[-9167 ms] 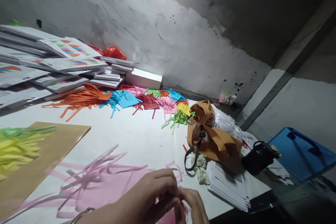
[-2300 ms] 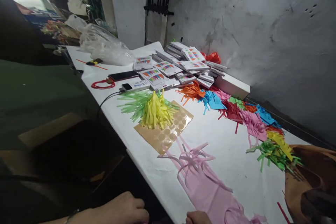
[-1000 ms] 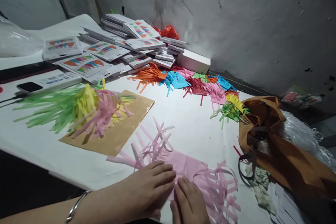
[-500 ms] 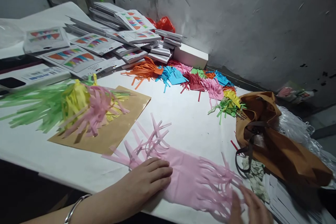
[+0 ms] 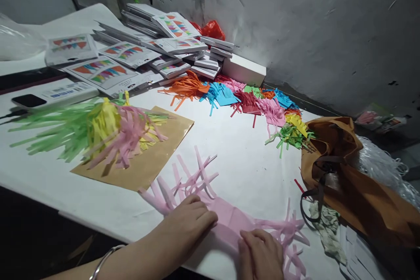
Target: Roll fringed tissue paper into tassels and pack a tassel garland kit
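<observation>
A pink tissue sheet (image 5: 229,216) with fringed strips at both ends lies at the table's front edge. My left hand (image 5: 188,223), a silver bracelet on its wrist, has its fingers bent over the sheet's left part. On the near edge of the middle, my right hand (image 5: 260,251) closes its fingers on the pink tissue. Between the two hands the near edge looks raised and curled. Fringe spreads beyond each hand. To the left, green, yellow and pink tassels (image 5: 127,138) rest on a brown paper envelope (image 5: 131,179).
Printed packets (image 5: 127,52) are heaped at the back left, beside a white box (image 5: 244,70). Coloured tassel bundles (image 5: 247,103) line the back of the table. A brown bag (image 5: 364,197) lies at the right, near a crumpled glove (image 5: 328,227).
My right hand has moved left from the right fringe to the sheet's middle and taken hold of its near edge. The near edge has lifted. The view has shifted slightly.
</observation>
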`<state>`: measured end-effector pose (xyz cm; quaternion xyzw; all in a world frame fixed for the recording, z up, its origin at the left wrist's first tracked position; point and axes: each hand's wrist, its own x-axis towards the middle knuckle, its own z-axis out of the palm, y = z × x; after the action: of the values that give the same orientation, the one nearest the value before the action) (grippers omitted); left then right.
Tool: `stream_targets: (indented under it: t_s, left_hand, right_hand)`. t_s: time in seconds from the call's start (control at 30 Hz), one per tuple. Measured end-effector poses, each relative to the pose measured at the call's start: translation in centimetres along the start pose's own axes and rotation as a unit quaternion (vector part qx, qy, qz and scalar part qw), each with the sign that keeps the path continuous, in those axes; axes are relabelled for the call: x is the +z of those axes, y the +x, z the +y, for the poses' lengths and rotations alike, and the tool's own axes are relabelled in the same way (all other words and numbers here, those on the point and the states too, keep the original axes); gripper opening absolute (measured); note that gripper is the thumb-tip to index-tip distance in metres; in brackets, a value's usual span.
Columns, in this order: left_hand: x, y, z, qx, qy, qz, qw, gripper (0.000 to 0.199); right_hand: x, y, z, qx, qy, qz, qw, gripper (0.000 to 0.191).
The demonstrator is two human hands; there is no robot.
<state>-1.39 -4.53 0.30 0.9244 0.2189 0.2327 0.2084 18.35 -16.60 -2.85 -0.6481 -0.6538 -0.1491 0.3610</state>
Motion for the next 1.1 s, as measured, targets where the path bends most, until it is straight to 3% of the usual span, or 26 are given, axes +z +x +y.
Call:
stream_targets:
  t_s: [0.23, 0.53, 0.67, 0.77, 0.87, 0.97, 1.03, 1.1]
  left_hand:
    - [0.5, 4.0, 0.6, -0.166, 0.143, -0.139, 0.966, 0.021]
    - [0.7, 4.8, 0.4, -0.204, 0.162, -0.175, 0.950, 0.018]
    - [0.9, 4.8, 0.3, -0.191, 0.187, -0.154, 0.951, 0.017]
    - [1.2, 4.9, 0.3, -0.174, 0.200, -0.135, 0.955, 0.018]
    - [1.4, 4.9, 0.3, -0.171, 0.201, -0.134, 0.955, 0.018]
    - [1.0, 4.6, 0.2, -0.171, 0.184, -0.125, 0.960, 0.019]
    - [0.4, 4.2, 0.2, -0.156, 0.167, -0.078, 0.970, 0.016]
    - [-0.3, 3.6, 0.3, -0.095, 0.150, 0.006, 0.984, 0.013]
  right_hand:
    - [1.3, 1.3, -0.5, 0.069, -0.096, 0.020, 0.993, 0.020]
    - [1.6, 2.6, -0.2, 0.086, -0.174, -0.030, 0.981, 0.030]
    - [1.2, 2.9, 0.2, 0.072, -0.211, 0.006, 0.975, 0.020]
    - [0.7, 2.5, 0.0, 0.010, -0.163, 0.060, 0.985, 0.013]
    - [0.8, 1.5, -0.6, -0.080, -0.057, 0.021, 0.995, 0.016]
    - [1.4, 0.4, -0.9, -0.112, -0.024, -0.015, 0.993, 0.021]
    - [1.7, 0.1, -0.8, -0.115, -0.026, -0.014, 0.993, 0.023]
    - [1.7, 0.2, -0.6, -0.110, -0.022, -0.005, 0.994, 0.023]
